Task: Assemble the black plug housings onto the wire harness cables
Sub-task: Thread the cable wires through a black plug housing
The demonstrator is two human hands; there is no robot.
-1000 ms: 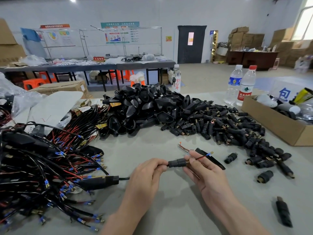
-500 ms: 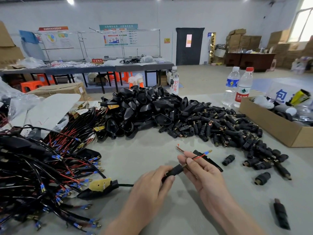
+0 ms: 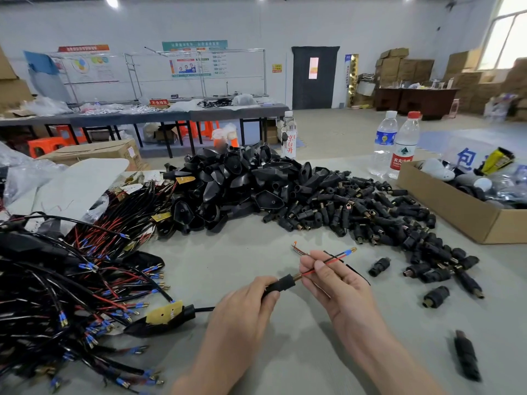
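Your left hand (image 3: 242,309), gripping the black sleeve (image 3: 281,283), has drawn it back from your right hand (image 3: 339,283), which pinches the wires (image 3: 323,264).

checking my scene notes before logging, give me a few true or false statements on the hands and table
The left hand grips a black plug housing. True.
The right hand is empty. False: its fingers pinch red and black wires.
The red-capped bottle lies flat. False: it stands upright.
The harness bundle lies on the left of the table. True.
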